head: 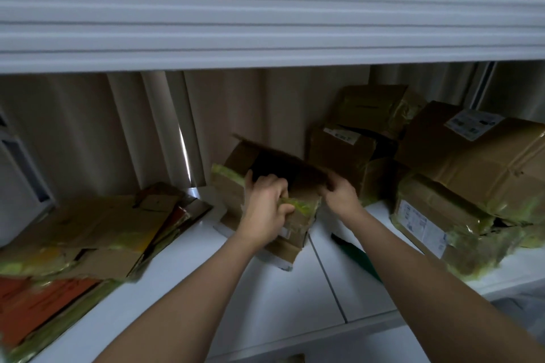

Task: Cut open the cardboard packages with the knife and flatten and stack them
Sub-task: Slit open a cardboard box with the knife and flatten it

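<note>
Your left hand (267, 203) grips the near wall of the open cardboard box (236, 186), fingers curled over its taped top edge, thumb on the outside face. Your right hand (339, 191) pinches the box's right upper edge, fingers curled onto the cardboard just below the raised flap (280, 153). The box stands tilted near the middle of the white shelf (265, 289), towards its back edge, mouth open and dark inside; yellow-green tape (298, 205) runs along the wall your left hand holds and also along the box's left corner. The knife (358, 256), with a green handle and a dark tip, lies flat on the shelf just right of the box, partly hidden under your right forearm; neither hand touches it. At the left end of the shelf lies the stack of flattened cardboard (88, 230), with orange sheets (38, 298) below it at the front left corner. At the right end sit the unopened packages (477, 174), piled in layers, several wrapped in yellow-green tape, two with white labels (473, 122) visible. Beige curtain (103, 132) hangs behind the shelf. A white moulded rail (265, 26) crosses above.
</note>
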